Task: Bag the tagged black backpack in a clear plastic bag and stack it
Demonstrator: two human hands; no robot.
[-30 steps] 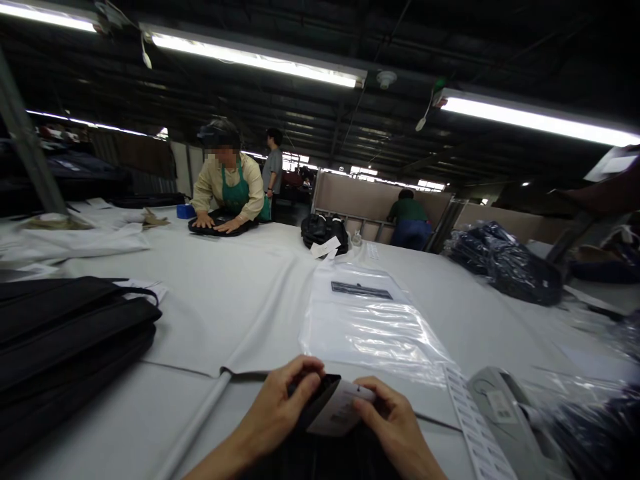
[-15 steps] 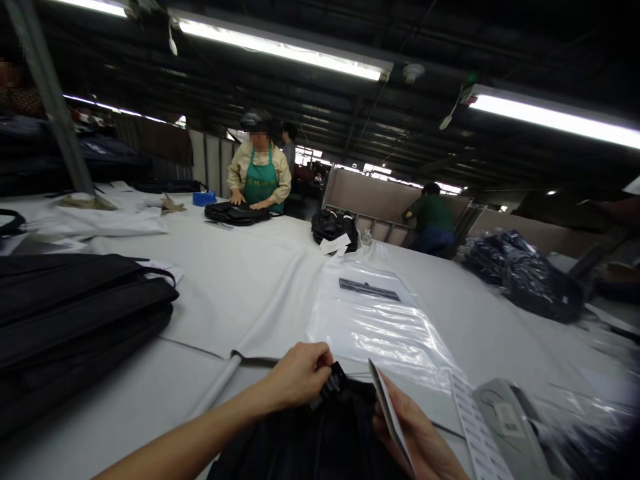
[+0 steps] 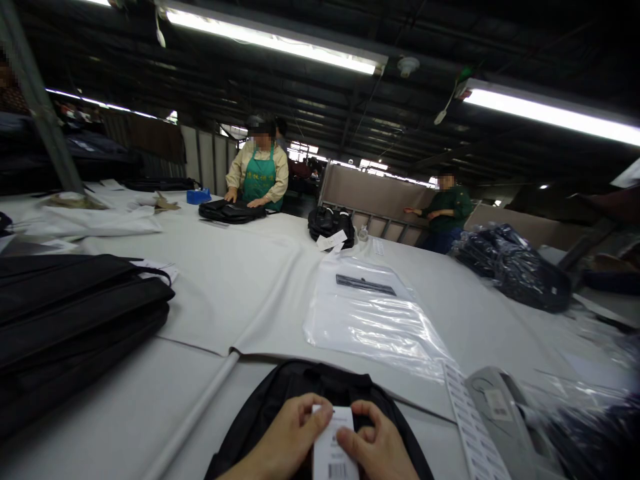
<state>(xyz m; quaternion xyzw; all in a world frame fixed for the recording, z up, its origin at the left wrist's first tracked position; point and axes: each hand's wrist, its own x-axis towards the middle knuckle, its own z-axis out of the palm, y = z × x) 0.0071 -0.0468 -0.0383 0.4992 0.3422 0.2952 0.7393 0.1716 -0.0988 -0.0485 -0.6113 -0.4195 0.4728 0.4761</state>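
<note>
A white hang tag [image 3: 336, 448] with printed text and a barcode is held between my two hands, just above a black backpack [image 3: 260, 407]. My left hand [image 3: 293, 427] pinches the tag's left edge near the top, thumb in front. On its right side, my right hand [image 3: 377, 443] grips it, the thumb pressed on its face. The backpack lies on the white-covered table at the near edge, its top handle toward the far side; its lower part is out of view.
Beyond the backpack lies a clear plastic bag [image 3: 370, 320]. At right are a label sheet [image 3: 473, 427], a grey device [image 3: 505, 420] and plastic-wrapped bags [image 3: 515, 267]. Black bags [image 3: 75, 320] lie at left. Across the table a person in a green apron [image 3: 260, 175] handles a black bag [image 3: 233, 211].
My left hand has let go of the black label at the backpack's top and now holds the white tag with my right hand. The backpack's top now shows flatter.
</note>
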